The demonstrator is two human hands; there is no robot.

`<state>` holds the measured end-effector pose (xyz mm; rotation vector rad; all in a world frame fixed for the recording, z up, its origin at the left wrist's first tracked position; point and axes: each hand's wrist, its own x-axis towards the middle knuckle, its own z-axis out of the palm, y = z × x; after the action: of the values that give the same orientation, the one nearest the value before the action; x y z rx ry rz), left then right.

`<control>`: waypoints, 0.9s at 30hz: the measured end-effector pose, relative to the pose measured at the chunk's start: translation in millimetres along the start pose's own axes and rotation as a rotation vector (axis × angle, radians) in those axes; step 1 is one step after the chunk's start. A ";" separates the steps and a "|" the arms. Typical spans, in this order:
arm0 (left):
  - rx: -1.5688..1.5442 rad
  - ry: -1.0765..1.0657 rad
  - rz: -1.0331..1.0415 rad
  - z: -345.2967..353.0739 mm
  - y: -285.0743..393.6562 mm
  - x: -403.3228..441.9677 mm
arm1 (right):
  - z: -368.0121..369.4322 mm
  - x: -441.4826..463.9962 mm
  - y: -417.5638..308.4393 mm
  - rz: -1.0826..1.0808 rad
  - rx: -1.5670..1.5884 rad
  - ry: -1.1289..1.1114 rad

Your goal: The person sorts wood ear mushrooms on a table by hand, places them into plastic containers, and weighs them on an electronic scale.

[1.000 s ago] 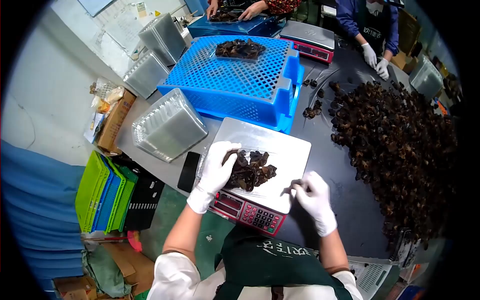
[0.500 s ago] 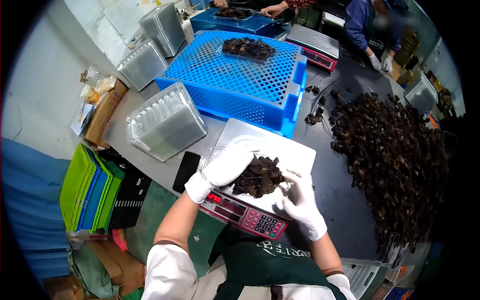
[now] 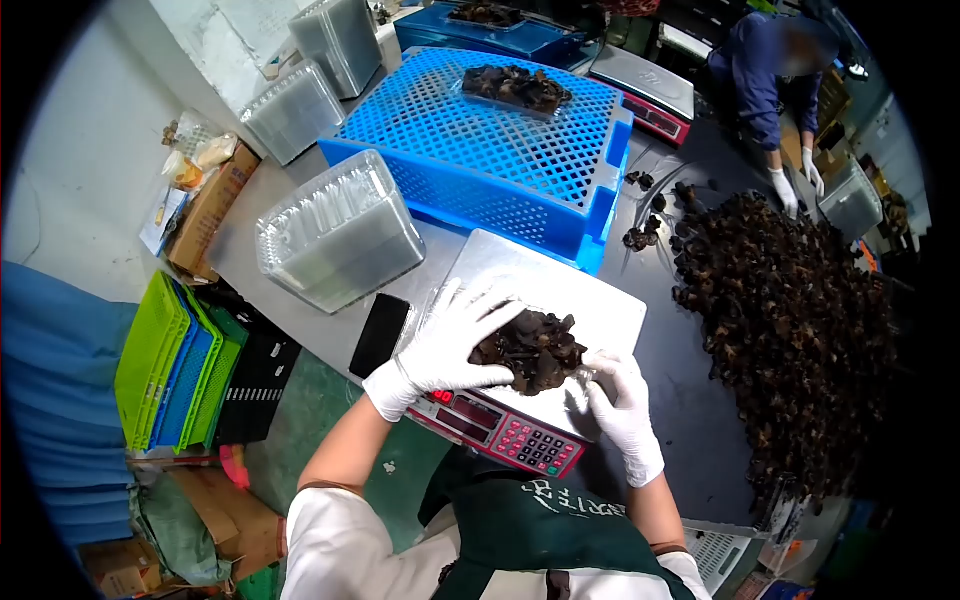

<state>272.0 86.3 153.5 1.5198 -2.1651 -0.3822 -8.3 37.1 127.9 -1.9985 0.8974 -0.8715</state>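
Note:
A pile of dark wood ear mushrooms [image 3: 533,350] sits in a clear plastic tray on the white plate of a weighing scale [image 3: 600,300]. My left hand [image 3: 455,345], in a white glove, lies at the pile's left side with fingers and thumb spread around it. At the right end, my gloved right hand [image 3: 622,400] has its fingertips bent together on the tray's edge. The tray is mostly hidden by the mushrooms and gloves. Below, the scale's red keypad panel [image 3: 535,445] faces me; my left hand's wrist partly covers its display.
A blue crate [image 3: 480,190] bears a filled tray [image 3: 515,90]. Stacked clear trays [image 3: 340,235] and a black flat object [image 3: 380,335] are at left. A large mushroom heap [image 3: 800,340] covers the right, where a co-worker's gloved hands [image 3: 790,190] reach. Another scale [image 3: 645,85] stands behind.
My left hand has spread its fingers wider around the pile. My right hand's fingers have drawn together at the tray's edge. The co-worker's hands have moved down to the heap.

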 end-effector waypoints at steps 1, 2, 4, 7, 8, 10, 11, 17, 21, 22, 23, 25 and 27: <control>0.070 -0.040 -0.015 8.6 2.2 1.0 | -0.5 3.1 -3.8 -0.039 -0.042 -0.016; 0.039 -0.032 0.030 22.3 -2.4 2.1 | 0.7 -0.3 0.4 -0.034 -0.055 -0.008; 0.023 -0.045 0.017 33.7 4.8 8.2 | -2.8 -1.7 1.5 -0.053 -0.093 -0.007; -0.026 -0.055 0.019 49.8 12.8 13.1 | -10.0 -6.4 6.1 0.023 -0.032 0.006; -0.041 -0.043 0.033 55.5 14.5 14.5 | -11.8 -7.2 6.7 0.029 -0.042 0.014; -0.029 -0.038 0.046 63.3 18.4 18.4 | -13.1 -5.5 5.8 -0.074 -0.145 0.009; -0.010 -0.031 0.048 66.3 19.9 20.2 | -14.3 -2.4 2.2 -0.129 -0.207 -0.001; 0.006 0.036 0.048 35.5 24.2 12.4 | -15.3 -14.3 10.1 -0.074 -0.169 0.108; -0.173 0.313 -0.271 12.2 16.0 -21.7 | -31.1 -30.1 25.0 0.048 -0.133 0.134; -0.078 0.398 -0.342 17.6 8.1 -36.5 | -32.8 -33.5 27.4 0.157 -0.053 0.122; 0.010 0.443 -0.384 23.9 0.7 -47.5 | -31.5 -36.7 29.6 0.157 -0.048 0.121; -0.172 0.415 -0.642 37.6 -3.8 -68.4 | -27.2 -41.8 34.4 0.350 -0.009 0.122; -0.163 0.338 -0.657 46.3 -2.3 -79.4 | -25.7 -41.2 30.7 0.410 0.006 0.064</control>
<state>272.0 158.1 96.1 2.0013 -1.3122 -0.4547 -59.2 47.2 103.4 -1.7003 1.2814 -0.7034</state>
